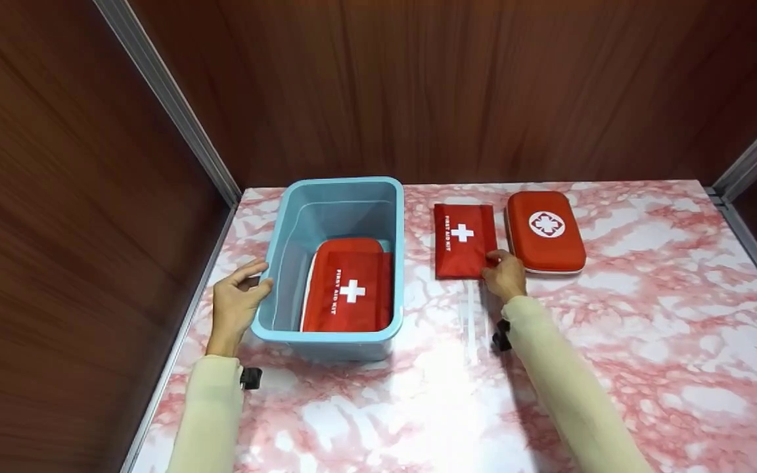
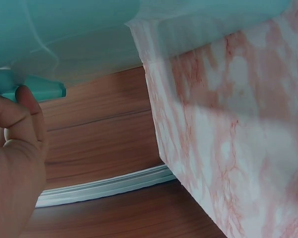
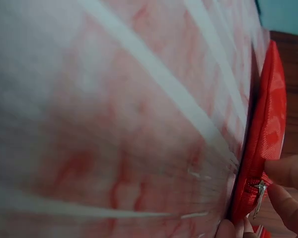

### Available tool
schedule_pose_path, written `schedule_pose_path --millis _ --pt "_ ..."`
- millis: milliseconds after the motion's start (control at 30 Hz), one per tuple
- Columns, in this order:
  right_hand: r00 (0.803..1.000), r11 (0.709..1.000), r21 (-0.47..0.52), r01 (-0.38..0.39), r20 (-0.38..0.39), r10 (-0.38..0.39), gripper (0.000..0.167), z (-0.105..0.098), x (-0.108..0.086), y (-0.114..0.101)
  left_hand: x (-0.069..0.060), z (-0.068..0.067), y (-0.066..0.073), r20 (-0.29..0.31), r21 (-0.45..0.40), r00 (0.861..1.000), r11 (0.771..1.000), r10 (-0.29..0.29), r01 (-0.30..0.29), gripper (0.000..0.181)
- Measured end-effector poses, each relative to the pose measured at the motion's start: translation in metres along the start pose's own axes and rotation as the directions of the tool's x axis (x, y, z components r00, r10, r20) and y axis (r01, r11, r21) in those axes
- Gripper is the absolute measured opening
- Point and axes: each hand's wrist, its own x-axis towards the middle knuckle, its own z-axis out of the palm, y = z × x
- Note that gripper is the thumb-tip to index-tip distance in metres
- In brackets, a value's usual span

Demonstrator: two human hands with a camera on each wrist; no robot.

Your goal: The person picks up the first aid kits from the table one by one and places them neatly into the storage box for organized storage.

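My left hand (image 1: pixel 232 307) pinches the left rim of a light blue plastic bin (image 1: pixel 326 337) between thumb and fingers. Inside that bin, a flat red first aid pouch (image 1: pixel 355 315) lies on top of a red hard case (image 1: pixel 352 245). To the right of the bin, my right hand (image 1: pixel 507 276) pinches the near right corner of another red first aid pouch (image 1: pixel 467 256), marked with a white cross. A metal zipper pull (image 3: pixel 260 194) hangs by those fingers in the right wrist view. The pouch's near edge looks slightly raised from the table.
A red hard first aid case (image 1: pixel 552 253) with a round white emblem lies just right of the pouch. All stand on a pink and white marbled table (image 1: pixel 648 315). Brown wood-grain panels (image 1: pixel 451 92) with metal edging rise behind and at the sides.
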Motion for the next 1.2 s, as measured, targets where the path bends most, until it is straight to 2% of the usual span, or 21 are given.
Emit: schedule_pose_path --millis 167,300,433,533,667,767,833,1033,1067,1133,1200 --pt "1.000 0.998 -0.062 0.000 0.000 0.000 0.033 -0.001 -0.003 0.002 0.000 0.001 0.000 0.006 0.010 1.000 1.000 0.017 -0.017 0.031" --pt "0.999 0.998 -0.054 -0.036 0.013 0.036 0.028 -0.003 -0.004 0.002 0.001 0.002 -0.001 0.005 0.018 1.000 1.000 0.003 -0.003 0.031" --pt "0.995 0.995 -0.021 -0.093 0.039 0.094 0.025 -0.005 -0.004 0.001 0.007 0.001 -0.016 -0.004 0.016 1.000 1.000 -0.007 0.007 0.031" --pt "0.992 0.994 -0.012 -0.109 0.059 0.109 0.024 -0.007 -0.004 0.001 0.012 0.001 -0.028 -0.015 0.012 1.000 1.000 -0.003 0.003 0.032" --pt "0.991 0.994 0.006 -0.110 0.072 0.110 0.024 -0.009 -0.004 0.000 0.014 0.000 -0.034 -0.018 0.002 1.000 1.000 0.010 -0.010 0.032" --pt "0.995 0.995 0.047 -0.089 0.055 0.086 0.025 -0.009 -0.005 -0.002 0.013 0.000 -0.035 -0.023 0.000 0.999 1.000 0.024 -0.024 0.031" --pt "0.998 0.994 0.092 -0.061 0.027 0.059 0.026 -0.009 -0.004 -0.003 0.013 -0.001 -0.034 -0.024 -0.001 1.000 1.000 0.020 -0.020 0.030" --pt "1.000 0.966 0.257 -0.012 -0.025 0.019 0.032 -0.004 -0.003 -0.002 0.001 -0.001 -0.004 -0.003 0.000 1.000 1.000 -0.023 0.023 0.032" --pt "0.999 0.959 0.283 -0.017 -0.024 0.025 0.033 -0.003 -0.003 -0.002 -0.001 -0.001 0.001 -0.003 0.000 1.000 1.000 -0.026 0.026 0.032" --pt "0.999 0.940 0.339 -0.035 -0.024 0.045 0.034 -0.003 -0.004 -0.002 0.000 0.000 0.000 -0.005 -0.002 1.000 1.000 -0.026 0.026 0.032" --pt "0.996 0.903 0.423 -0.074 -0.005 0.085 0.035 -0.003 -0.004 -0.002 0.001 0.000 -0.001 -0.004 -0.003 1.000 1.000 -0.027 0.027 0.032"
